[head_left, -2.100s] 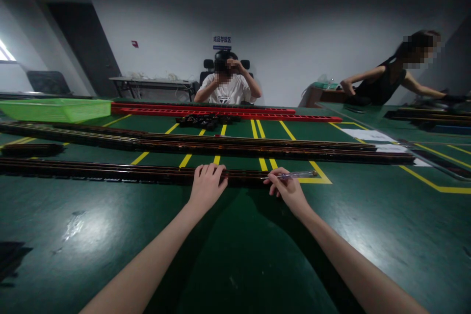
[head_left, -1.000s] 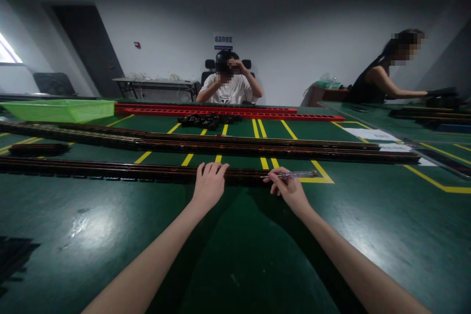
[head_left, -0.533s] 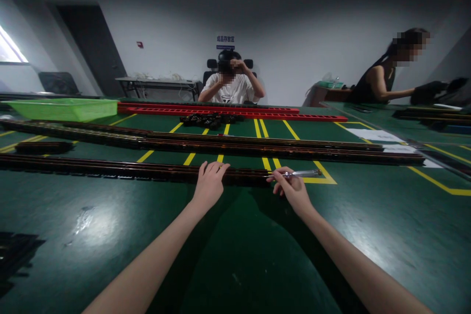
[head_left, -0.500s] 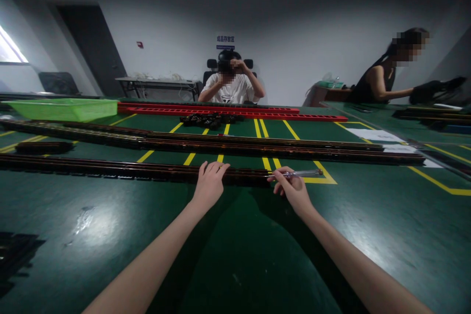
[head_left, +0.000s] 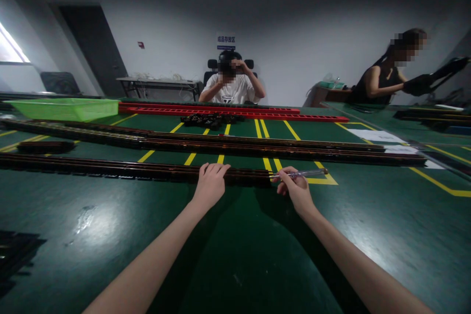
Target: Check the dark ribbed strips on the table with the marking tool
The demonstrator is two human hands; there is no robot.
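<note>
Near the middle of the table, my left hand (head_left: 210, 184) is closed over a long dark strip bundle (head_left: 110, 168), its fingers curled across the top. My right hand (head_left: 294, 187) pinches a slim pen-like tool (head_left: 307, 173) with a clear shaft and a brownish rear end. The tool lies nearly level, its thin tip pointing left at the right end of the strips. Whether the tip touches them I cannot tell.
Beyond lie more long dark strips (head_left: 294, 151), a dark pile (head_left: 209, 120), red slotted rails (head_left: 235, 113) and a green tray (head_left: 69, 109). Dark pieces (head_left: 18, 252) sit at lower left. One person (head_left: 233, 86) sits opposite; another (head_left: 379, 83) handles something black at right.
My right hand and the tool have shifted slightly right, the tip drawing back from the strip end. My left hand stays on the strips. The person at right has raised the black item.
</note>
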